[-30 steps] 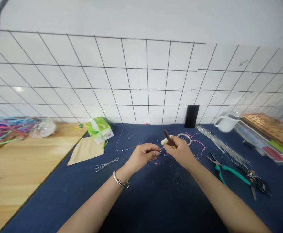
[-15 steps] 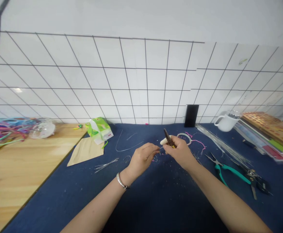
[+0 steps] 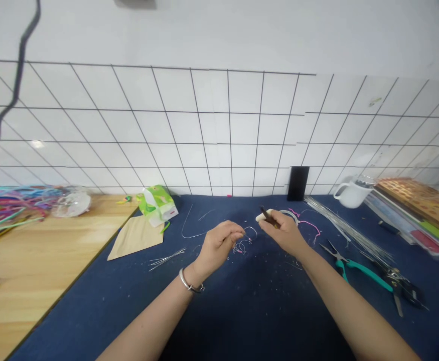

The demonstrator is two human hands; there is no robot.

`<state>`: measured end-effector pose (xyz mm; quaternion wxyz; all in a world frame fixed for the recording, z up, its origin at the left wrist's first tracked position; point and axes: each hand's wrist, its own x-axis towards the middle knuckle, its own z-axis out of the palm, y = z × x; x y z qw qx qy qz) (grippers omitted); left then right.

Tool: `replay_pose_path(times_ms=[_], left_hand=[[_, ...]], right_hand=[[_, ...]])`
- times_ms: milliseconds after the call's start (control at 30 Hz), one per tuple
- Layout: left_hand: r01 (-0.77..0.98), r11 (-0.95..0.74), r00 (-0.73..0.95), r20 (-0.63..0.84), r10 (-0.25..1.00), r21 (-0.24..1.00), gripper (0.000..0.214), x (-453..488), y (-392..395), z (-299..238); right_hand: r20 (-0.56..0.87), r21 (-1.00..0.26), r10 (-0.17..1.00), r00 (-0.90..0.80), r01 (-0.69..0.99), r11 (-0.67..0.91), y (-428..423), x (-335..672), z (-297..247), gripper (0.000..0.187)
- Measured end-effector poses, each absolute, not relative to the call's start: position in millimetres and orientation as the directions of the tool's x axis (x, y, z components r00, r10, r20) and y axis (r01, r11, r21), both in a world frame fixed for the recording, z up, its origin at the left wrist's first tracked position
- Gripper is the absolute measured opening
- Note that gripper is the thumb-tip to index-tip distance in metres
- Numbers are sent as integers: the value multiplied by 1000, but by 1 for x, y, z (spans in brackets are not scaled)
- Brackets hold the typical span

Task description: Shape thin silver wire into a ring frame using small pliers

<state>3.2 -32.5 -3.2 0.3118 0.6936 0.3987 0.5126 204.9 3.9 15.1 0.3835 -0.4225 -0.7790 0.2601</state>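
My left hand (image 3: 221, 241) is closed in a pinch, and a thin wire (image 3: 256, 230) curves out from its fingertips. A silver bangle (image 3: 184, 280) circles that wrist. To the right, my right hand (image 3: 284, 233) is wrapped round a pair of dark-jawed pliers (image 3: 267, 216), whose tips point up and to the left. A small white piece (image 3: 259, 217) shows by the pliers; I cannot tell whether it covers a finger. Between and below the hands lie tangled wire scraps (image 3: 242, 246) with pink bits. Behind my right hand is a white ring (image 3: 292, 215), partly hidden.
Teal-handled pliers (image 3: 366, 273), wire cutters (image 3: 402, 288) and a wire bundle (image 3: 339, 225) lie right. A white mug (image 3: 350, 194), stacked books (image 3: 422, 210) and a black upright block (image 3: 298, 183) stand behind. Left are beige paper (image 3: 136, 238), a green packet (image 3: 159, 203) and short wires (image 3: 166, 259).
The hands have moved apart: the pliers have come away from the left fingertips, up and to the right. A curved wire now shows beside the left hand. The view has shifted slightly.
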Motion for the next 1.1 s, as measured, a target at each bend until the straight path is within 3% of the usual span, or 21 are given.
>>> replay_pose_path(times_ms=[100,300,1100], left_hand=[[81,-357,177,339,924,930,16,2,-31,-2],[-74,-206,269,219,938,976,20,1,-29,-4],[-151,-51,443,113,889,987,24,2,-33,-8]], right_hand=[[514,-405,682,-520,554,728,13,210,6,11],[541,-157,529,-654,538,828,11,208,1,17],[600,187,304,-740,500,846,11,214,0,24]])
